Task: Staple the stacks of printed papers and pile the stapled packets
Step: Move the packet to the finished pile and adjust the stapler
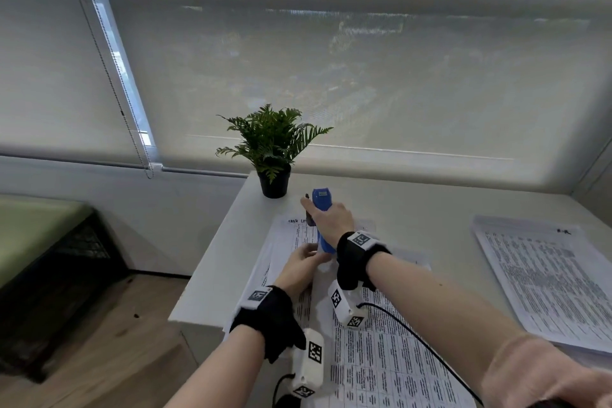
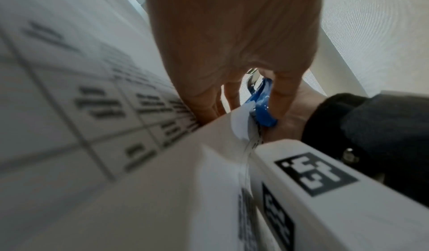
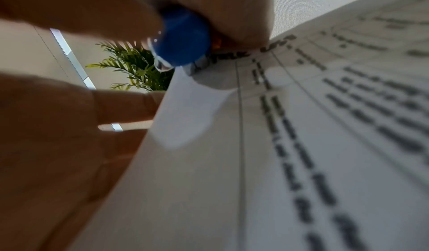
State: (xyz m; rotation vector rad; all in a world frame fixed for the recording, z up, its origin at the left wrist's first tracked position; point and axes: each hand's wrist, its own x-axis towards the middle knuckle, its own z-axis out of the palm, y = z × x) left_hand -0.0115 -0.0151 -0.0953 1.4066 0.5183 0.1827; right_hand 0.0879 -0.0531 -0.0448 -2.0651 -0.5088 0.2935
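Much of the blue stapler (image 1: 322, 222) is hidden: the right hand (image 1: 332, 217) is wrapped around its smooth plastic body, fingers curled over the top, and only the rounded blue nose and the rear end show in the head view. It stands over the top left corner of the printed stack (image 1: 371, 354) lying on the white desk (image 1: 212, 262). Whether its mouth is closed on the corner I cannot tell; both wrist views are blurred there. The left hand (image 1: 299, 267) pinches the paper's edge just beside the stapler, its fingertips lost under the sheet. The pages are thin white sheets ruled into tables of dark text, too smeared to read. A second stack (image 1: 543, 278) lies well apart to the right, partly cut off. A small fern in a black pot (image 1: 274, 183) stands at the desk's far corner.
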